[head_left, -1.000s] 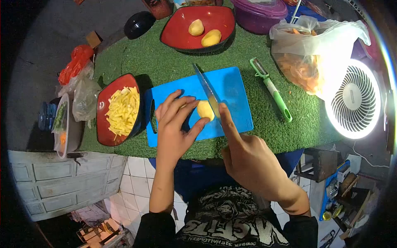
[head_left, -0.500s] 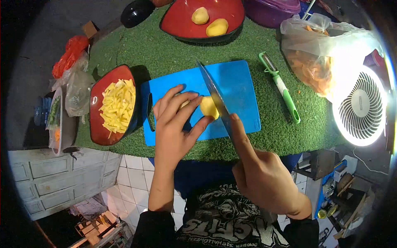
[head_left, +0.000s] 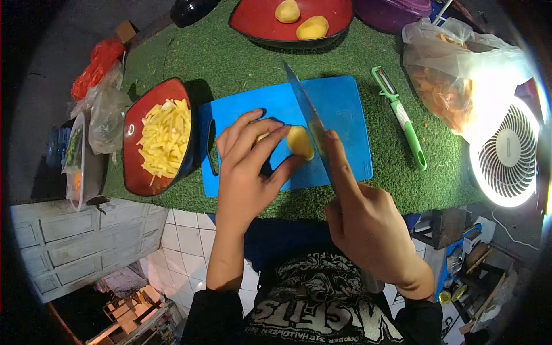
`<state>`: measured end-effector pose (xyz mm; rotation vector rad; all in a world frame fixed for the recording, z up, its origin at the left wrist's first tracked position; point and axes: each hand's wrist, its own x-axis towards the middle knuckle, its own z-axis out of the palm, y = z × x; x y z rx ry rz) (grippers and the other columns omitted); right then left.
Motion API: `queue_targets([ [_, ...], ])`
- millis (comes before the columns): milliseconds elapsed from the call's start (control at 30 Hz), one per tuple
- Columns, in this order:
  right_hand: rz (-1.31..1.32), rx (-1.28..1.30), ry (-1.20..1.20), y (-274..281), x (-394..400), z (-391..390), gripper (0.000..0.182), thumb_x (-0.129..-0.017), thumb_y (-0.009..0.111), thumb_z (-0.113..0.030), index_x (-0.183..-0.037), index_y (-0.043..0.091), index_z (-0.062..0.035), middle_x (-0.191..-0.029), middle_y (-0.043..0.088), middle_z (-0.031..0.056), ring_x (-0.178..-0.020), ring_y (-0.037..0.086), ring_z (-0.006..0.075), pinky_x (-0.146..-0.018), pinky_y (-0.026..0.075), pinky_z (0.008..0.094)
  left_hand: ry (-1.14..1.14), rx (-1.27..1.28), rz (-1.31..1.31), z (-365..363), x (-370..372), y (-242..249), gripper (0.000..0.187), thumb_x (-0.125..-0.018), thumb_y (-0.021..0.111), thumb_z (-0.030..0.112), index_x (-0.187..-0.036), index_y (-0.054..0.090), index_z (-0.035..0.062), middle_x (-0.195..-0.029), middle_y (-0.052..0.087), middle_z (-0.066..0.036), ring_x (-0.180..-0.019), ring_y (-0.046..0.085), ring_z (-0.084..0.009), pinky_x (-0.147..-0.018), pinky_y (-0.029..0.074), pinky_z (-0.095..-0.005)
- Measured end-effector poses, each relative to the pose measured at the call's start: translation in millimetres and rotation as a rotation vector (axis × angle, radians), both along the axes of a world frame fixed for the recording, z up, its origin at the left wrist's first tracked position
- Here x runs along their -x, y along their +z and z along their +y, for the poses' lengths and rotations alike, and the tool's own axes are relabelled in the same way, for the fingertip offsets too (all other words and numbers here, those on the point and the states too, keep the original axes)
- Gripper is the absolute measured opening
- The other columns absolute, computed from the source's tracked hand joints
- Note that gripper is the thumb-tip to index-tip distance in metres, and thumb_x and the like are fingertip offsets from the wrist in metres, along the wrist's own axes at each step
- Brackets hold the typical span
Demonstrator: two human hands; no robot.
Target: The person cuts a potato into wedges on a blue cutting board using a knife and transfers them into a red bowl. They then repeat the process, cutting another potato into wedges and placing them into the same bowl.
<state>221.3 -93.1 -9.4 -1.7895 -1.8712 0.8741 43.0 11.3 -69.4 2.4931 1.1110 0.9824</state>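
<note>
On the blue cutting board (head_left: 345,115), my left hand (head_left: 250,164) grips a peeled yellow potato (head_left: 299,143) between thumb and fingers. Its cut face points to the right. My right hand (head_left: 368,224) is closed round the handle of a knife (head_left: 309,109), index finger stretched along the blade's spine. The blade stands just right of the potato, tip pointing away from me. Left of the board, a red bowl (head_left: 131,164) holds yellow cut sticks (head_left: 165,138).
At the back, a red dish (head_left: 259,23) holds two peeled potatoes (head_left: 313,27). A green peeler (head_left: 402,118) lies right of the board. Further right are a plastic bag (head_left: 440,92) of peelings and a lit white fan (head_left: 506,152). A plastic container (head_left: 80,161) stands far left.
The knife blade has gone from touching the potato to slightly right of it. The potato's cut face is turned more toward the right. The whole view has shifted a little.
</note>
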Motion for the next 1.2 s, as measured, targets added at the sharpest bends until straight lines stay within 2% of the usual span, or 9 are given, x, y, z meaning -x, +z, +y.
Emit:
queue_targets([
  [200, 0.031, 0.008, -0.007, 9, 0, -11, 0.086, -0.080, 0.056, 0.007, -0.158, 0.019, 0.0035, -0.065, 0.060, 0.0203, -0.058, 0.063, 0.0385, -0.059, 0.050, 0.0497, 0.001, 0.007, -0.007, 0, 0, -1, 0.046, -0.068, 0.088, 0.016, -0.110, 0.073, 0.0068, -0.113, 0.068, -0.005, -0.123, 0.057, -0.0302, -0.100, 0.039, -0.0427],
  [300, 0.056, 0.071, 0.009, 10, -2, -11, 0.086, -0.079, 0.056, 0.008, -0.157, 0.020, 0.0046, -0.084, 0.067, 0.0261, -0.057, 0.063, 0.0379, -0.058, 0.051, 0.0483, 0.000, 0.006, -0.010, 1, 0, -1, 0.046, -0.067, 0.088, 0.016, -0.110, 0.073, 0.0066, -0.113, 0.068, -0.005, -0.122, 0.058, -0.0302, -0.100, 0.039, -0.0427],
  [367, 0.080, -0.020, 0.019, 7, -3, -14, 0.086, -0.077, 0.055, 0.009, -0.157, 0.022, 0.0058, -0.113, 0.065, 0.0316, -0.058, 0.064, 0.0382, -0.058, 0.052, 0.0473, 0.001, 0.007, -0.010, 1, 0, -1, 0.046, -0.067, 0.088, 0.016, -0.110, 0.073, 0.0064, -0.113, 0.068, -0.005, -0.122, 0.058, -0.0301, -0.100, 0.039, -0.0427],
  [500, 0.101, 0.000, 0.029, 6, -2, -13, 0.086, -0.077, 0.057, 0.008, -0.156, 0.021, 0.0072, -0.133, 0.056, 0.0329, -0.060, 0.064, 0.0393, -0.060, 0.053, 0.0463, -0.022, -0.001, -0.014, 3, 1, -2, 0.046, -0.067, 0.088, 0.015, -0.109, 0.073, 0.0056, -0.114, 0.067, -0.006, -0.122, 0.058, -0.0306, -0.100, 0.039, -0.0430],
  [667, -0.047, -0.273, 0.067, -16, 7, 12, 0.084, -0.081, 0.060, 0.004, -0.157, 0.023, 0.0029, -0.115, 0.064, 0.0312, -0.065, 0.064, 0.0433, -0.065, 0.052, 0.0495, -0.028, 0.013, -0.006, 0, 2, -1, 0.044, -0.068, 0.087, 0.014, -0.108, 0.072, 0.0039, -0.114, 0.067, -0.006, -0.121, 0.058, -0.0312, -0.100, 0.039, -0.0438],
  [800, -0.033, -0.031, 0.006, -10, 6, 24, 0.084, -0.082, 0.060, 0.003, -0.158, 0.023, 0.0001, -0.092, 0.067, 0.0289, -0.066, 0.064, 0.0437, -0.066, 0.051, 0.0515, -0.025, 0.000, -0.016, 1, 2, 1, 0.046, -0.068, 0.087, 0.015, -0.110, 0.071, 0.0038, -0.115, 0.066, -0.007, -0.122, 0.057, -0.0316, -0.100, 0.039, -0.0442],
  [900, -0.108, -0.167, 0.081, 4, 0, 15, 0.085, -0.085, 0.063, -0.007, -0.154, 0.016, 0.0108, -0.096, 0.067, 0.0273, -0.060, 0.064, 0.0336, -0.057, 0.055, 0.0434, -0.020, 0.009, -0.019, 1, 3, -1, 0.048, -0.067, 0.088, 0.015, -0.111, 0.070, 0.0046, -0.116, 0.066, -0.006, -0.122, 0.057, -0.0320, -0.100, 0.039, -0.0445],
  [967, 0.007, 0.012, -0.010, 15, -2, 6, 0.091, -0.085, 0.065, -0.006, -0.158, 0.012, 0.0040, -0.070, 0.061, 0.0186, -0.060, 0.064, 0.0369, -0.058, 0.053, 0.0470, -0.023, 0.008, -0.020, 2, 3, -2, 0.049, -0.067, 0.088, 0.016, -0.112, 0.070, 0.0050, -0.116, 0.066, -0.006, -0.122, 0.057, -0.0322, -0.100, 0.039, -0.0446],
  [1200, 0.022, 0.034, 0.022, 14, 2, -3, 0.094, -0.083, 0.065, -0.002, -0.160, 0.012, 0.0004, -0.073, 0.060, 0.0200, -0.059, 0.063, 0.0388, -0.058, 0.051, 0.0492, -0.041, -0.012, -0.063, 2, 3, -4, 0.049, -0.066, 0.088, 0.013, -0.110, 0.069, 0.0043, -0.114, 0.066, -0.007, -0.121, 0.057, -0.0326, -0.100, 0.040, -0.0450],
])
